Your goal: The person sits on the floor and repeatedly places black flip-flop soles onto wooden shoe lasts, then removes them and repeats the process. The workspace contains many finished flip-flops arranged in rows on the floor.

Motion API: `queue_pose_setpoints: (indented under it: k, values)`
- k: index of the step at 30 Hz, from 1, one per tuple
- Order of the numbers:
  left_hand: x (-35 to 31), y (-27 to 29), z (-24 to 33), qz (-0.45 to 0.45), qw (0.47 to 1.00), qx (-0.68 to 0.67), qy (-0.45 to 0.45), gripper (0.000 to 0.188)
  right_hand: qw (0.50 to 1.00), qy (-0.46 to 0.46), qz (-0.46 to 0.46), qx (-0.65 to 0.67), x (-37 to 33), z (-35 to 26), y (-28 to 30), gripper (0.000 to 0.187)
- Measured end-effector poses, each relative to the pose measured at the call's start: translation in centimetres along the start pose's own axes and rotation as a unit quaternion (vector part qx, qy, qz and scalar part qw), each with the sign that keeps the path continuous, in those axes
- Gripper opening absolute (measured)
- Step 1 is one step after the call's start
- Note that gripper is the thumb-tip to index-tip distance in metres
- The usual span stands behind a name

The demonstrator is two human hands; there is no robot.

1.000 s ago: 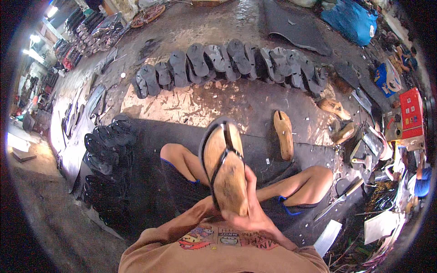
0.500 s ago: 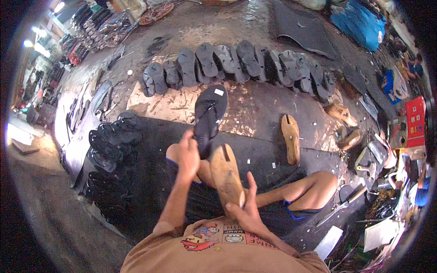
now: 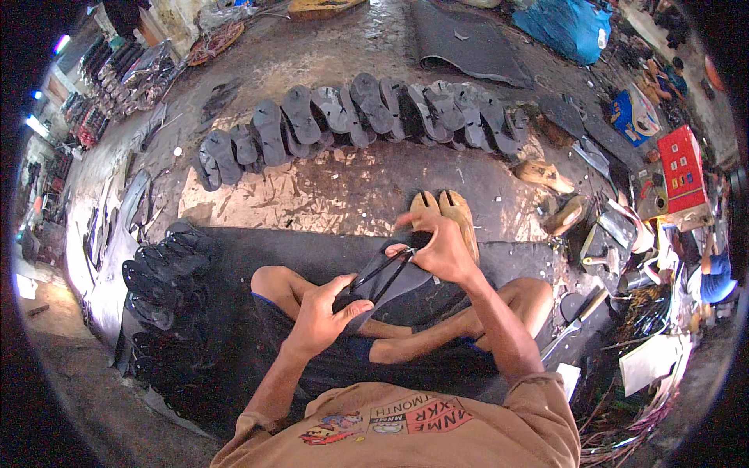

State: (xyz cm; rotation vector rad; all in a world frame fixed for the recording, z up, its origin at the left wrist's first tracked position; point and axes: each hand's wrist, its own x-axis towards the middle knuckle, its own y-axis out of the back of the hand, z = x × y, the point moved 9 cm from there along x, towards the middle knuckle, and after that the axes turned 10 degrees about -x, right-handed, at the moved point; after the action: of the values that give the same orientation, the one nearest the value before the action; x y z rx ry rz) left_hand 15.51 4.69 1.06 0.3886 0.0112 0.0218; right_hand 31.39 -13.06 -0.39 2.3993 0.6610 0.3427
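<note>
- From my end: black sandal (image 3: 403, 287) is in both hands, raised above the lap, tilted, its long axis slanting from lower left to upper right.
- Step in hand, my read: handling the strap (image 3: 380, 274) on the sole. Next move probably calls for the left side to steady the sole while the right works near the strap's front; too hard a pull could twist it.
- Looks: dark matte sole, thin glossy V strap, sides seeming to meet near the upper right. Underside hidden; toe end partly covered.
- Left hand (image 3: 318, 318): fingers narrow, pinching the lower-left end, thumb on top.
- Right hand (image 3: 445, 256): holding the upper-right end, one finger stretched out leftward. A fingertip seems to show by the strap; exact contact I can't tell.
- Just beyond the right hand: two pale wooden lasts, left last (image 3: 425, 203) and right last (image 3: 456, 209), side by side, partly hidden.
- Under it all: dark mat (image 3: 242, 261); strapped black sandals (image 3: 152, 285) bunched on the left.
- Farther: row of grey soles (image 3: 299, 117) ahead; knife (image 3: 587, 310) and red box (image 3: 683, 173) right.
</note>
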Motion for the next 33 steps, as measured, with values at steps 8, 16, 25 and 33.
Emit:
queue_pose_setpoints:
  k: [8, 16, 25, 33]
  values:
    - [-8.2, 4.8, -11.5, 0.073, 0.896, -0.368, 0.239, 0.041, 0.941, 0.091, -0.305, -0.113, 9.1, 3.2, -7.0, 0.106]
    - [-22.7, 12.9, -26.4, 0.542, 0.621, -0.502, 0.26, 0.051, 0.833, 0.074, 0.148, -0.528, 24.1, 26.9, 9.0, 0.061]
    - [-26.4, 8.8, -31.2, 0.644, 0.521, -0.496, 0.259, 0.07, 0.928, -0.061, 0.364, 0.056, 19.8, 25.8, 16.4, 0.039]
    - [-5.8, 8.4, -1.4, 0.344, 0.837, -0.414, -0.097, 0.074, 0.846, -0.213, -0.058, 0.486, -7.8, 1.6, -7.4, 0.05]
